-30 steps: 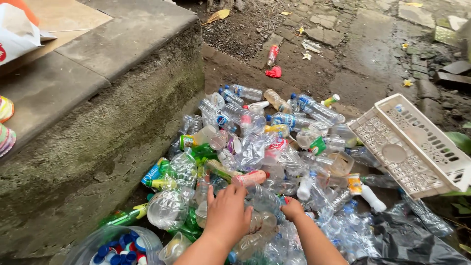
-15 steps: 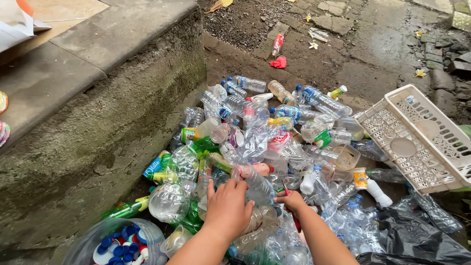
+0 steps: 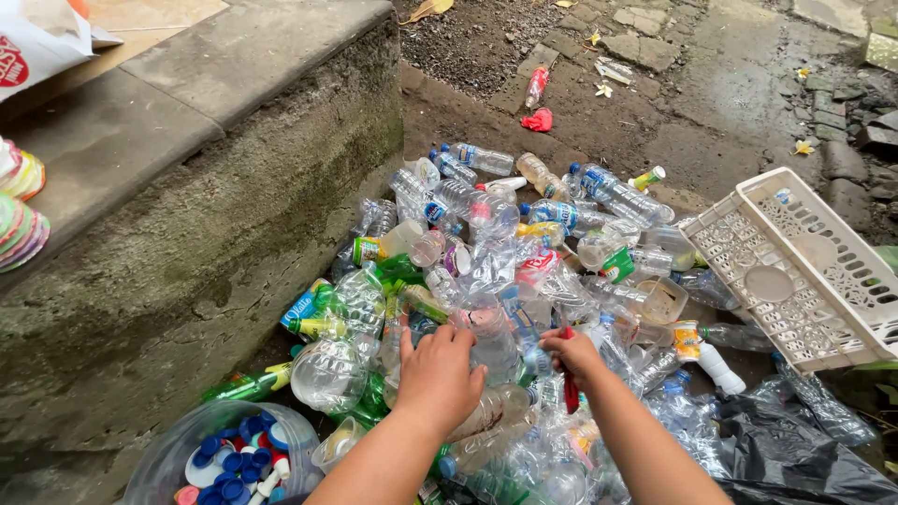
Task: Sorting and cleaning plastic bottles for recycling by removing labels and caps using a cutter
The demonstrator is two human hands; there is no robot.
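A heap of empty plastic bottles (image 3: 524, 243), mostly clear with some green ones, lies on the dirt below me. My left hand (image 3: 435, 374) rests on the heap, its fingers curled over a clear crumpled bottle (image 3: 488, 341). Just to the right, my right hand (image 3: 572, 353) is closed around a thin red tool (image 3: 570, 393) that points down from the fist. Both hands are close together at the near edge of the pile.
A mossy concrete step (image 3: 187, 206) rises on the left. A clear container of blue, white and red bottle caps (image 3: 234, 458) sits at the bottom left. A white plastic basket (image 3: 795, 271) lies tilted at right, with a black plastic bag (image 3: 795, 458) below it.
My left hand has let go of a pink-labelled bottle and moved onto a clear one. My right hand now shows the red tool. The view has shifted slightly down.
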